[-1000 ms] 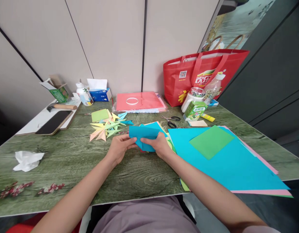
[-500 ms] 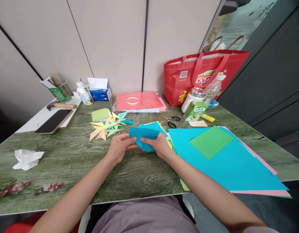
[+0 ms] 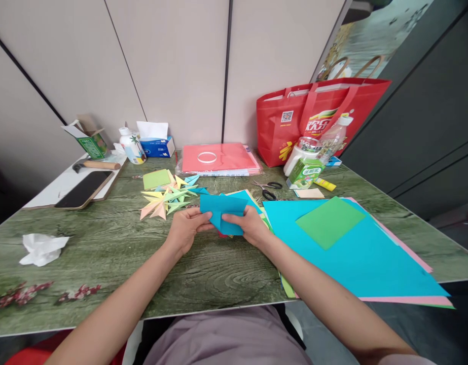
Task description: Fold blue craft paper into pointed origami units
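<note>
Between my two hands is a folded piece of blue paper (image 3: pixel 226 205), held above the table. My left hand (image 3: pixel 184 228) pinches its left end, thumb on the near face. My right hand (image 3: pixel 252 225) grips the right end, with the thumb pressed across the front. The fingers behind the paper are hidden. Under and behind it lies a pile of coloured paper sheets (image 3: pixel 252 196), partly covered. Just beyond my left hand rest several folded paper pieces (image 3: pixel 167 197) in yellow, green, pink and blue.
To the right lie large blue sheets (image 3: pixel 332 268) with a green square (image 3: pixel 330 223) on top. Scissors (image 3: pixel 268 191), a drink carton (image 3: pixel 305 174) and a red bag (image 3: pixel 283 132) stand behind. At left are a phone (image 3: pixel 84 189), a hammer (image 3: pixel 100 165) and a crumpled tissue (image 3: pixel 42 249).
The blue paper has shifted slightly left and its upper part stands a little higher. Both hands keep their hold on it.
</note>
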`<action>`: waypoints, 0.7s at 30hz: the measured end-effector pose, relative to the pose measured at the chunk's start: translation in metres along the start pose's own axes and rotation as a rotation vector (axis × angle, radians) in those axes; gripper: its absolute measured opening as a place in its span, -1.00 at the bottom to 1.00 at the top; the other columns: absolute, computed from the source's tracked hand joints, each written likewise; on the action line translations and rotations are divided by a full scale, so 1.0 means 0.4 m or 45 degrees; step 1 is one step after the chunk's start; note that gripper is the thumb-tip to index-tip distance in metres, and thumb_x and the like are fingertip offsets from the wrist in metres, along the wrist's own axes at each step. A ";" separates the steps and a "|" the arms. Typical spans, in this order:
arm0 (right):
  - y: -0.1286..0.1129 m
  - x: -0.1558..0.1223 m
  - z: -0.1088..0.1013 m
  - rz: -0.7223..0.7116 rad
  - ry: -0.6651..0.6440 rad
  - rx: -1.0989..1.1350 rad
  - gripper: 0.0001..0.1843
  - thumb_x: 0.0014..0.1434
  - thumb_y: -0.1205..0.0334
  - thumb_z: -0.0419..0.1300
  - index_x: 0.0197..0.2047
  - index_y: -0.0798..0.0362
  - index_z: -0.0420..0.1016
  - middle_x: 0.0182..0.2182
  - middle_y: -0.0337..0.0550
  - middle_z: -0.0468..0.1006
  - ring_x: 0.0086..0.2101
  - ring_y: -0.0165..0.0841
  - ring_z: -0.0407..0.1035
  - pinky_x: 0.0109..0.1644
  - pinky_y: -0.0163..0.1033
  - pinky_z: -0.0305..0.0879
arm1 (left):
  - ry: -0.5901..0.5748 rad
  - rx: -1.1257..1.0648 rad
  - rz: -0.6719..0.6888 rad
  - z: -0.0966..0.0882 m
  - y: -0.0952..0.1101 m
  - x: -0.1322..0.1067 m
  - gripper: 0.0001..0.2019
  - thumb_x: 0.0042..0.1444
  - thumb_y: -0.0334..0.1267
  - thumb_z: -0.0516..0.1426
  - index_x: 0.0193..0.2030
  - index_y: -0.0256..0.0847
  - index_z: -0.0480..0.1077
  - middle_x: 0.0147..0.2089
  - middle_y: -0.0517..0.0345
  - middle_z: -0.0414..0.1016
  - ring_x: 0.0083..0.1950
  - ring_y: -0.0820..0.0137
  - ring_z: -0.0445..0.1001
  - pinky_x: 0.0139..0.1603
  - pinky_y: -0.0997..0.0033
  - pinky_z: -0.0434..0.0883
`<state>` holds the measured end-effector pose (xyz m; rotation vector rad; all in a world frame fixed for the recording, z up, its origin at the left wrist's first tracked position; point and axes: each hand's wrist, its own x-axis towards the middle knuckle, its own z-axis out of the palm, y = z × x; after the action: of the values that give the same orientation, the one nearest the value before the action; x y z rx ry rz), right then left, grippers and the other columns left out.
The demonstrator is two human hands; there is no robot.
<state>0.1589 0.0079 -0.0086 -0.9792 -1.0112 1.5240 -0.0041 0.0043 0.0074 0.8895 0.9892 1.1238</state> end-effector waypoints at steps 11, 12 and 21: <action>0.004 0.003 0.002 -0.024 0.046 0.024 -0.57 -0.32 0.17 0.40 -0.29 0.08 0.52 -0.30 -0.14 0.59 -0.37 -0.29 0.45 -0.23 -0.16 0.39 | -0.008 0.061 0.053 0.001 -0.007 -0.004 -0.75 -0.25 -0.26 0.33 -0.38 -0.34 0.52 -0.40 0.06 0.58 -0.39 0.37 0.52 -0.26 0.33 0.51; 0.006 0.003 0.004 -0.040 0.073 -0.001 -0.55 -0.34 0.17 0.41 -0.28 0.07 0.52 -0.28 -0.14 0.59 -0.35 -0.28 0.46 -0.21 -0.15 0.39 | 0.000 0.063 0.055 0.002 -0.009 -0.004 -0.75 -0.25 -0.26 0.33 -0.40 -0.34 0.51 -0.41 0.08 0.58 -0.41 0.38 0.51 -0.27 0.33 0.51; 0.009 0.000 0.010 -0.043 0.160 -0.094 -0.54 -0.37 0.13 0.41 -0.31 0.09 0.54 -0.32 -0.12 0.60 -0.35 -0.22 0.46 -0.21 -0.09 0.41 | -0.035 0.070 0.017 0.004 -0.012 0.001 -0.72 -0.26 -0.25 0.34 -0.36 -0.33 0.52 -0.37 0.08 0.58 -0.38 0.37 0.52 -0.26 0.34 0.52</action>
<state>0.1542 0.0069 -0.0109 -1.0907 -0.9953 1.3880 -0.0013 0.0037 0.0034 0.9545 0.9963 1.0972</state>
